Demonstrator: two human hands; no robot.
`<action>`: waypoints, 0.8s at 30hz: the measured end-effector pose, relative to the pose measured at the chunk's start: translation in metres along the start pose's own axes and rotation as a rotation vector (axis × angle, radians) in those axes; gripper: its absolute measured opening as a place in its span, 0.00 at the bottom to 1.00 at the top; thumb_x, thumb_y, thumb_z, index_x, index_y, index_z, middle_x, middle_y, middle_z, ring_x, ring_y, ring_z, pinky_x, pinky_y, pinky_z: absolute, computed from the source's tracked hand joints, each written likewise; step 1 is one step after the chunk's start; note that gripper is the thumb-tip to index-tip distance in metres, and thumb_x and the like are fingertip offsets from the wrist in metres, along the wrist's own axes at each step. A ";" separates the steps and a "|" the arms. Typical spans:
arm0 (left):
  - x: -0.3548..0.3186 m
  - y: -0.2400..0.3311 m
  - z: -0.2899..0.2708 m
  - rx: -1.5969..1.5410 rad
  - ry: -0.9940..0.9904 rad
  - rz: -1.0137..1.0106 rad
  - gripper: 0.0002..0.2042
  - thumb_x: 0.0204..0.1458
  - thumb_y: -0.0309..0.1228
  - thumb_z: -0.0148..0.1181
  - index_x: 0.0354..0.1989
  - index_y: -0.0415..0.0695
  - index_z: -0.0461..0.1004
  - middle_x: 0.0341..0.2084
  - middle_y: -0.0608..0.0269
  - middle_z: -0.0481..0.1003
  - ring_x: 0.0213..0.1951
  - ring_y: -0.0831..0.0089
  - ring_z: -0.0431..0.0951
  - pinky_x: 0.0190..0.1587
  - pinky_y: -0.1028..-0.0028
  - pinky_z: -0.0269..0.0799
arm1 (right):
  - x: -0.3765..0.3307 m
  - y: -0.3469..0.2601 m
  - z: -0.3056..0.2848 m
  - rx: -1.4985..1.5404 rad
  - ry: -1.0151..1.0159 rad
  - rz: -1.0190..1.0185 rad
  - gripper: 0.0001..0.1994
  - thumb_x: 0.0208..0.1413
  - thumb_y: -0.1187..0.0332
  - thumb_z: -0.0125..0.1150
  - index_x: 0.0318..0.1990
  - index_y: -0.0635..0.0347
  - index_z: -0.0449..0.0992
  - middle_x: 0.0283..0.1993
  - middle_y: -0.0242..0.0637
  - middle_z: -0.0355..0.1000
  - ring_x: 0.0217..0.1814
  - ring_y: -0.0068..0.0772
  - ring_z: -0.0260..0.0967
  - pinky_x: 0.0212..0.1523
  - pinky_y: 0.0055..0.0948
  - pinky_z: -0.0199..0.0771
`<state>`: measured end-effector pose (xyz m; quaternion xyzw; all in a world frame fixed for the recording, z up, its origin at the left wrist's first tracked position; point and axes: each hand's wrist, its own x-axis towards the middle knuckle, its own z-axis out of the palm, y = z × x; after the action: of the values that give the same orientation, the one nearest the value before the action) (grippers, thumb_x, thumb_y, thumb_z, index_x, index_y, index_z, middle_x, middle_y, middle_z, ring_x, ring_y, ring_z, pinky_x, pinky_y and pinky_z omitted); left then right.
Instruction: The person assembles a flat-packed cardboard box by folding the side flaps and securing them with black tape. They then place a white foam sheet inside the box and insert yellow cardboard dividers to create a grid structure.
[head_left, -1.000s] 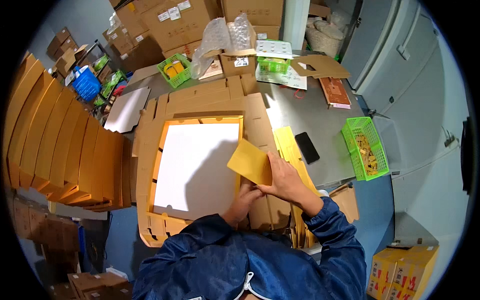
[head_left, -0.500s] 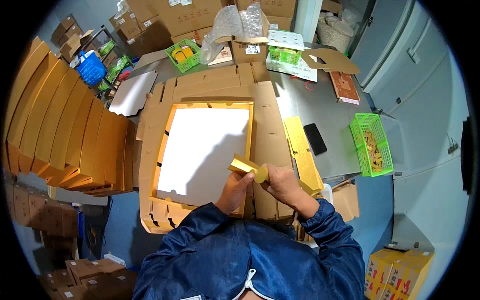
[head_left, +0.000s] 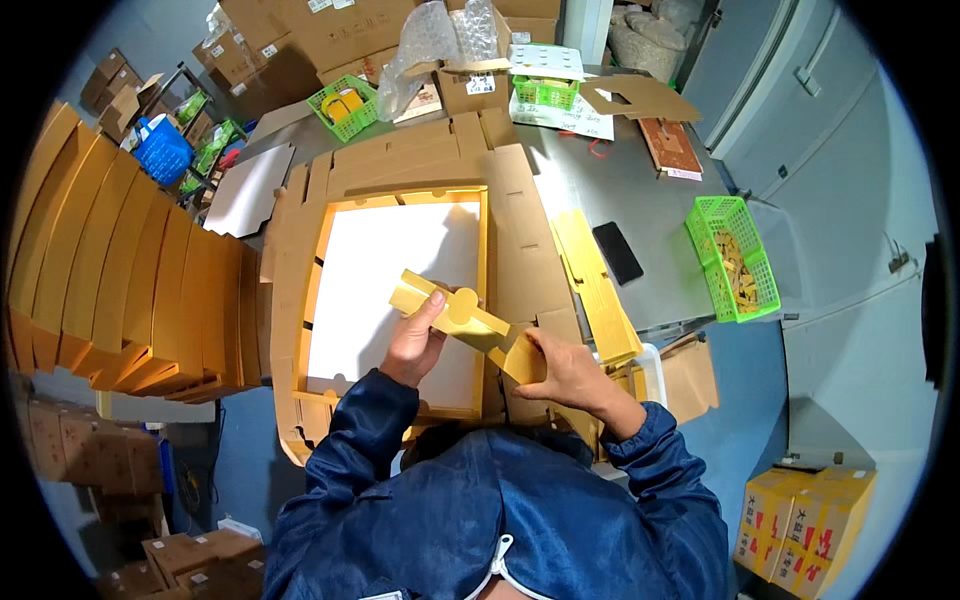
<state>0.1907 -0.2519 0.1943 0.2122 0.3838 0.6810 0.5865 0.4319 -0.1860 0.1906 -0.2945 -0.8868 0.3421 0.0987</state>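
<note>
A yellow folded cardboard strip [head_left: 462, 309] with a rounded tab hangs slantwise over the right side of a shallow yellow box [head_left: 484, 250]. My left hand [head_left: 412, 350] pinches its left part, thumb on top. At the other end, my right hand [head_left: 568, 376] grips a bent-up flap, thumb and fingers around its edge. The box has a white inside bottom [head_left: 385, 265] and rests on brown flattened cardboard [head_left: 525, 240]. Several flat yellow cardboard pieces [head_left: 597, 285] lie to the right of it.
A black phone [head_left: 618, 252] lies on the grey table, with a green basket [head_left: 733, 260] of small yellowish pieces farther right. Tall stacked yellow boxes [head_left: 120, 250] stand at left. Bubble wrap [head_left: 440, 50], another green basket [head_left: 345, 107] and cartons occupy the back.
Both hands have drawn apart, the left one going left over the box. The yellow strip now shows more of its length, with its right end flap bent. The view has shifted slightly.
</note>
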 end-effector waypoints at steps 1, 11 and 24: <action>-0.001 0.000 -0.002 0.008 0.042 -0.005 0.10 0.56 0.35 0.55 0.42 0.44 0.69 0.39 0.59 0.74 0.45 0.67 0.74 0.49 0.66 0.69 | 0.001 0.002 0.003 0.022 -0.048 0.052 0.40 0.38 0.54 0.71 0.58 0.62 0.59 0.45 0.55 0.69 0.46 0.54 0.69 0.45 0.38 0.70; 0.002 0.033 -0.042 -0.065 0.354 0.058 0.19 0.54 0.40 0.57 0.48 0.40 0.67 0.41 0.57 0.74 0.45 0.64 0.75 0.49 0.67 0.70 | -0.023 0.026 -0.007 0.039 -0.033 0.066 0.41 0.35 0.55 0.72 0.55 0.66 0.60 0.48 0.53 0.67 0.52 0.52 0.65 0.51 0.39 0.66; -0.025 -0.001 -0.017 0.011 -0.088 -0.016 0.15 0.58 0.32 0.50 0.53 0.44 0.63 0.48 0.56 0.70 0.52 0.65 0.69 0.55 0.62 0.67 | 0.001 0.001 0.020 0.135 -0.069 0.035 0.22 0.43 0.58 0.66 0.42 0.61 0.69 0.38 0.49 0.72 0.41 0.51 0.70 0.41 0.40 0.70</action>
<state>0.1844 -0.2804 0.1865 0.2424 0.3630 0.6642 0.6069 0.4245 -0.1958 0.1753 -0.2906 -0.8594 0.4127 0.0819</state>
